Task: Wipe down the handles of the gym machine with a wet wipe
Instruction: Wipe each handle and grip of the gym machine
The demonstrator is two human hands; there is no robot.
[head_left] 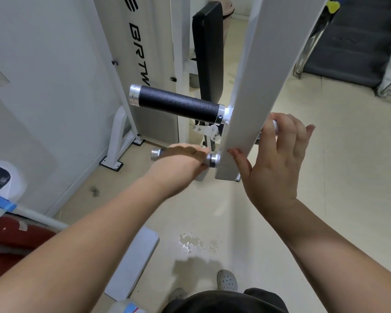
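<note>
I am looking down along both forearms at a white arm (257, 86) of the gym machine that hangs upright in front of me. Two handles stick out from its left face. The upper handle (178, 103) is bare: a black textured grip with a silver cap at the free end and a silver collar against the arm. The lower handle (158, 154) sits near the arm's bottom end, and my left hand (181, 163) is closed around its grip, covering most of it; only the silver end cap on the left and the collar beside the arm show past my knuckles. A bit of white below that hand, at the collar, may be the wipe (200, 176), but I cannot tell for sure, since the fist hides what is in the palm.

My right hand (275, 159) is on the other side of the arm, fingers partly curled, thumb resting against the arm's lower right edge. The fingers wrap loosely over something pale behind the arm; I cannot make out what it is or whether it is truly gripped.

Behind the handles stands a black pad (209, 50), and further left a white panel (133, 53) with black lettering. On the floor (325, 177) near my feet lies a small wet patch (191, 241).
</note>
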